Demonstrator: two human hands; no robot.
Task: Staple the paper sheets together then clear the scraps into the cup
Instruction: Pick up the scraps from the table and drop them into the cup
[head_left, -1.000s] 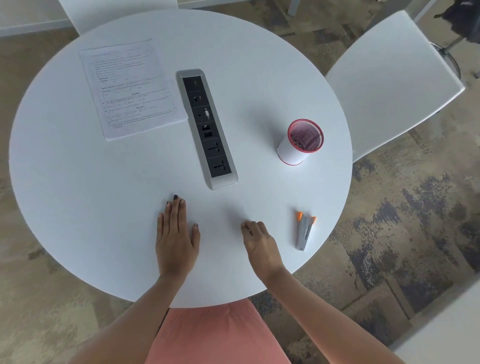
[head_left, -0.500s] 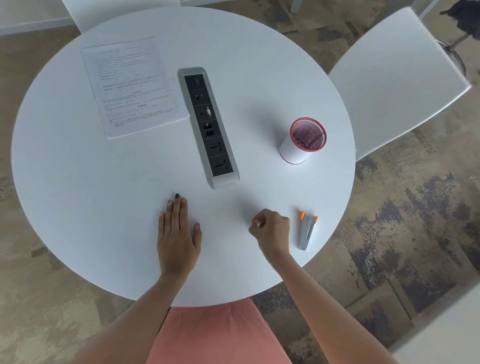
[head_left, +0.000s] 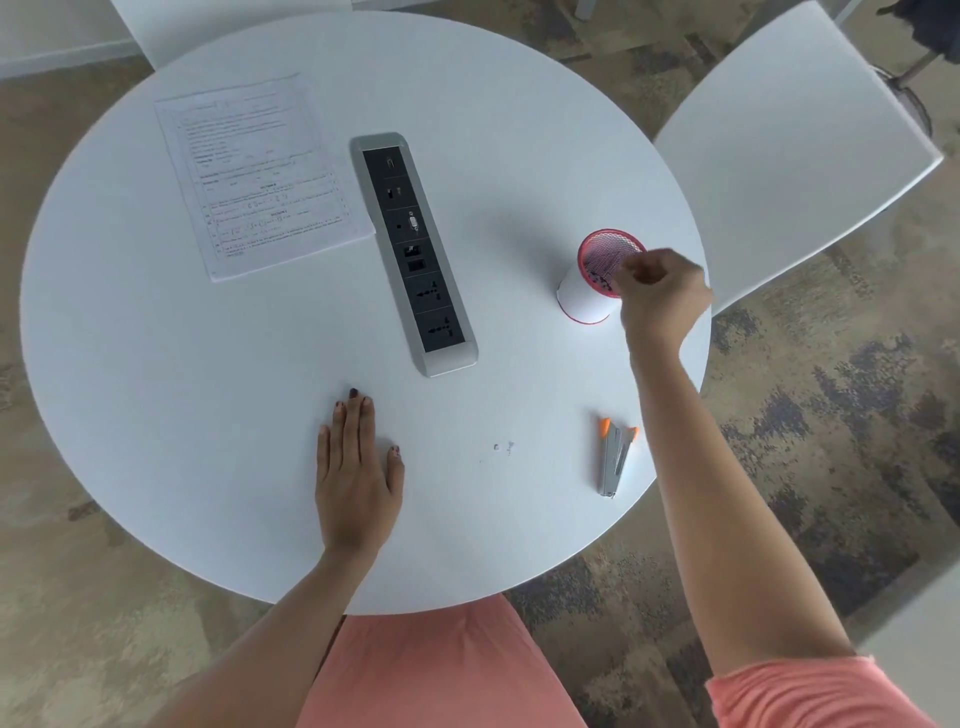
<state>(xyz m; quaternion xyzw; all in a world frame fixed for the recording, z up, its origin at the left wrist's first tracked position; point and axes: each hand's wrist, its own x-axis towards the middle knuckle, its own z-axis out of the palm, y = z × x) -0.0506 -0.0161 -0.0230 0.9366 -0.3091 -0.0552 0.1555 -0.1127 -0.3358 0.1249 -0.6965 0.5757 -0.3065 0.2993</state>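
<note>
Reaching up to the cup (head_left: 597, 280) now, the right hand (head_left: 660, 296) has left the spot near the table (head_left: 156, 364) edge where it was a sec ago; back then it was pinching at sth small by the stapler (head_left: 615, 460); now it sits over the cup's pink rim w/ fingers curled shut, and I can't tell if a scrap is in them, too small to see; prob it's dropping one in. The left hand (head_left: 356, 467) hasn't moved; flat and open on the table, holding nothing. Two tiny scraps (head_left: 503, 447) are left on the table, between the left hand and the stapler; so clearing isn't done yet. The paper sheets (head_left: 254, 171) lie far off at the top left, next to the power strip (head_left: 413, 249); I'd guess stapling is done.
</note>
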